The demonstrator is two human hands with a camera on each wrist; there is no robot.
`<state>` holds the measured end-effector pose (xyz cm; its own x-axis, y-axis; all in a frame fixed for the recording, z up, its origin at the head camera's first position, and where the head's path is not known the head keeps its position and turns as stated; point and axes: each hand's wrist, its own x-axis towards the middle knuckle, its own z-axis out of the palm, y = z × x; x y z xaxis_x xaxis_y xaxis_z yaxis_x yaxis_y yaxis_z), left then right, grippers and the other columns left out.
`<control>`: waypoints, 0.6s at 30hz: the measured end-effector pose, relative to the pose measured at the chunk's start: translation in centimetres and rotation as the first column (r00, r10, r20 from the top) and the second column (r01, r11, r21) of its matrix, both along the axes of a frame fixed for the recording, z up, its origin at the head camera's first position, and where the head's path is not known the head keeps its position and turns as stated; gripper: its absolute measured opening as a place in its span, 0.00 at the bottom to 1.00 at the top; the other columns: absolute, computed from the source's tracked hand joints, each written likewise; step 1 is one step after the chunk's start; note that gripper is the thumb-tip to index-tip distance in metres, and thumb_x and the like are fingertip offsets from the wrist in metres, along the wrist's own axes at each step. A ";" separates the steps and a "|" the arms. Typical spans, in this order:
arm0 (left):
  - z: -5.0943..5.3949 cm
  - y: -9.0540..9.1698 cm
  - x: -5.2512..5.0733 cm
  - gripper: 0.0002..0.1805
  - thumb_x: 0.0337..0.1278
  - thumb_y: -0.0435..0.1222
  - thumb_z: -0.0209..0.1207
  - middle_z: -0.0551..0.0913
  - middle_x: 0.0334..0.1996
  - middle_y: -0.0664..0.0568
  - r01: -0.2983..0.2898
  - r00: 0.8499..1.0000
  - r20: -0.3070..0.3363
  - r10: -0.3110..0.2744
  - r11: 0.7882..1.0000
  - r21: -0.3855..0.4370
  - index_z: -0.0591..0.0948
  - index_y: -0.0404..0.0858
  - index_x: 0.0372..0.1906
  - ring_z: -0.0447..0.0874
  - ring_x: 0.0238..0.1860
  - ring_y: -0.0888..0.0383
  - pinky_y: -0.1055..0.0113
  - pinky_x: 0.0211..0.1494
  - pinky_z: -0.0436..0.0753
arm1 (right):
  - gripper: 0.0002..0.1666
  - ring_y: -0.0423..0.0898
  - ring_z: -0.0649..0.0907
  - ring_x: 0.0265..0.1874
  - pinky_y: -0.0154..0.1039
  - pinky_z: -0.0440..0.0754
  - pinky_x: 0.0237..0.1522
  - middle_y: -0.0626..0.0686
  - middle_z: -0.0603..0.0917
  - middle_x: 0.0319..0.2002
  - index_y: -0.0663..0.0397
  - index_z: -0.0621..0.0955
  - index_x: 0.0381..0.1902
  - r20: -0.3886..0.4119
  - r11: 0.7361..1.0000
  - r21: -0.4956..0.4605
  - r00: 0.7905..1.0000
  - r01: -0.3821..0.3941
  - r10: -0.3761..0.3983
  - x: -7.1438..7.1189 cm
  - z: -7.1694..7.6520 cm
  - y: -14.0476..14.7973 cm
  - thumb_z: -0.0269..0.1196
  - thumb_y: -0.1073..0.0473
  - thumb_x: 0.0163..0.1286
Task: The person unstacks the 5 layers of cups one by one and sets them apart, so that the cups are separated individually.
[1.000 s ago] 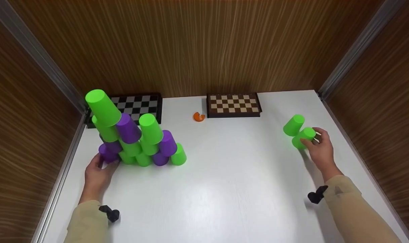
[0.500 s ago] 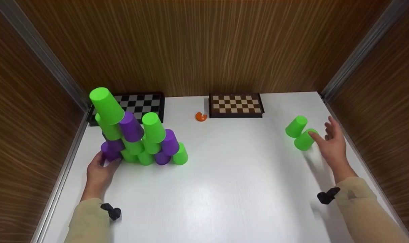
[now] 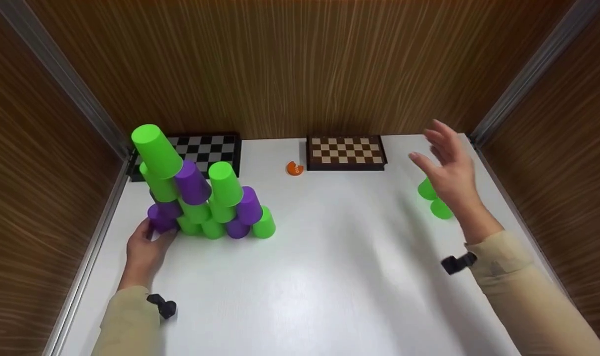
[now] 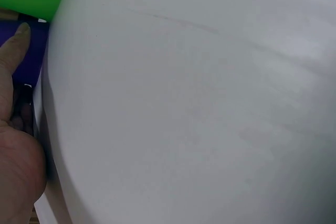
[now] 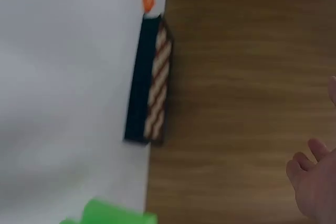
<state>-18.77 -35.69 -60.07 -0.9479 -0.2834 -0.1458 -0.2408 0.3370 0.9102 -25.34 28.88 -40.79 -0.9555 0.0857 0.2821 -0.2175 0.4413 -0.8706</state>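
Our left hand [image 3: 145, 249] grips the bottom purple cup [image 3: 160, 217] between thumb and fingers, apparently to steady that corner of the cup stack [image 3: 196, 211], which rises beyond and to the right of this hand. Its cups stand base-up, likely so flat ends bear the tiers above. Our right hand [image 3: 452, 170] is spread wide, holding nothing, partly hiding two green cups [image 3: 442, 209] on the worktop [image 3: 304, 291] beneath it.

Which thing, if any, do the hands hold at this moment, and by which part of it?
The left hand grips the sides of the bottom-left purple cup in the stack; the right hand holds nothing.
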 end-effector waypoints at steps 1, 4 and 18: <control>0.0 0.0 0.0 0.49 0.67 0.48 0.71 0.57 0.83 0.42 0.001 1.000 0.003 -0.001 1.000 0.004 0.60 0.43 0.85 0.51 0.84 0.44 0.50 0.86 0.54 | 0.46 0.49 0.72 0.76 0.42 0.67 0.79 0.52 0.75 0.73 0.35 0.66 0.82 -0.020 1.000 0.005 0.999 -0.026 0.026 -0.1 0.6 -1.2 0.74 0.55 0.72; 0.1 0.1 0.0 0.48 0.68 0.47 0.71 0.57 0.84 0.43 -0.001 1.000 0.009 0.001 1.000 0.015 0.60 0.43 0.85 0.50 0.84 0.45 0.51 0.86 0.54 | 0.43 0.49 0.74 0.73 0.43 0.69 0.78 0.53 0.77 0.71 0.40 0.67 0.81 -0.084 0.994 0.021 0.990 -0.111 0.112 -0.3 2.4 -4.9 0.73 0.56 0.73; 0.1 1.1 -0.6 0.46 0.68 0.47 0.71 0.60 0.83 0.44 0.001 1.000 -0.013 0.000 1.000 0.028 0.62 0.43 0.84 0.51 0.84 0.47 0.53 0.86 0.55 | 0.38 0.40 0.79 0.68 0.40 0.74 0.75 0.48 0.82 0.66 0.49 0.72 0.77 -0.250 0.865 0.075 0.830 -0.497 0.499 -0.8 8.2 -20.1 0.72 0.55 0.74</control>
